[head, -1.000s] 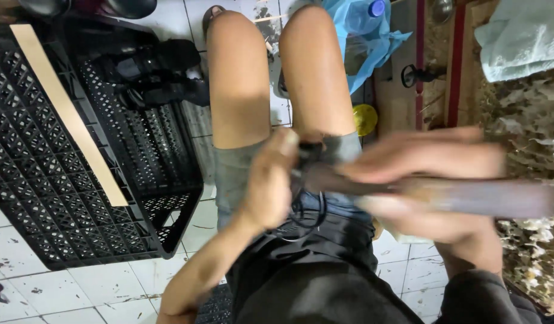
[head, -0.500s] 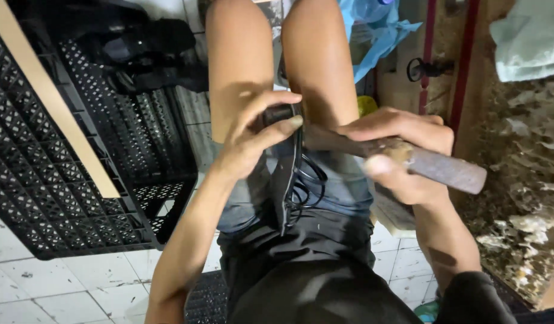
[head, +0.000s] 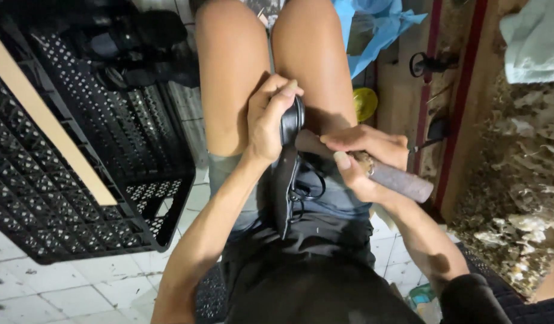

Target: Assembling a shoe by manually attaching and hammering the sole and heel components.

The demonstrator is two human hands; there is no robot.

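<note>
My left hand [head: 269, 120] grips the black sandal [head: 287, 174] at frame centre on my lap — long axis runs toward me. Right hand [head: 364, 162] wrapped round a dark tool handle [head: 397, 180], touching the sandal's right side. Black crates [head: 78, 180] far left.

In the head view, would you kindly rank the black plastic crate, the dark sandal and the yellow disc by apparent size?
1. black plastic crate
2. dark sandal, held by the left hand
3. yellow disc, farther away, so its true size is unsure
</note>
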